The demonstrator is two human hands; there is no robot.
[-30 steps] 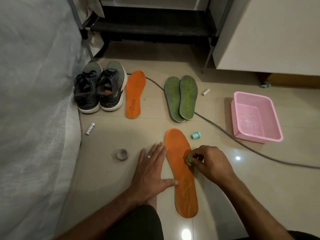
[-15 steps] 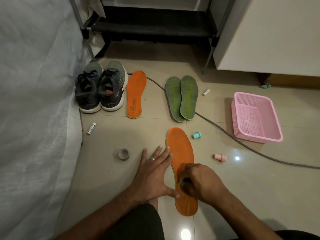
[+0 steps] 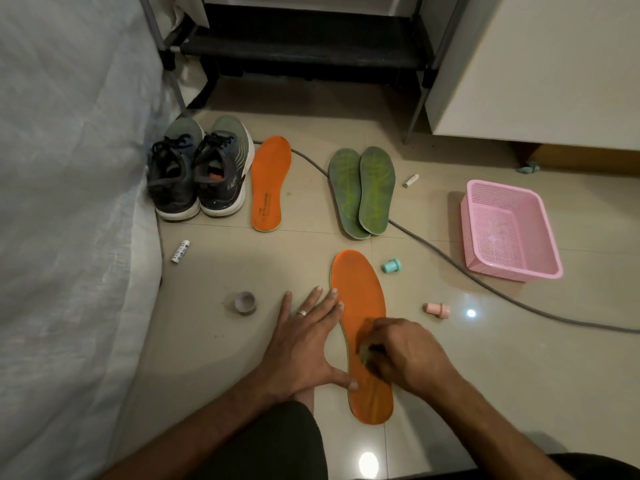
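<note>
An orange insole [image 3: 360, 299] lies lengthwise on the tiled floor in front of me. My left hand [image 3: 304, 344] rests flat beside its left edge, fingers spread, the thumb pressing on the insole. My right hand [image 3: 405, 355] is over the middle of the insole, fingers curled around a small green stamp-like object [image 3: 364, 352] pressed onto the orange surface; most of that object is hidden by my fingers.
A second orange insole [image 3: 270, 183], two green insoles [image 3: 362, 190] and a pair of dark sneakers [image 3: 199, 174] lie farther away. A teal stamp [image 3: 392, 265], a pink stamp [image 3: 438, 310], a tape roll [image 3: 245, 302], two small tubes [image 3: 180, 251], a grey cable [image 3: 467, 271] and a pink basket [image 3: 509, 230] surround me. A bed sheet [image 3: 69, 202] hangs left.
My right hand slid with the green object from the insole's upper middle down toward me, uncovering the pink stamp on the floor. The left hand stayed in place.
</note>
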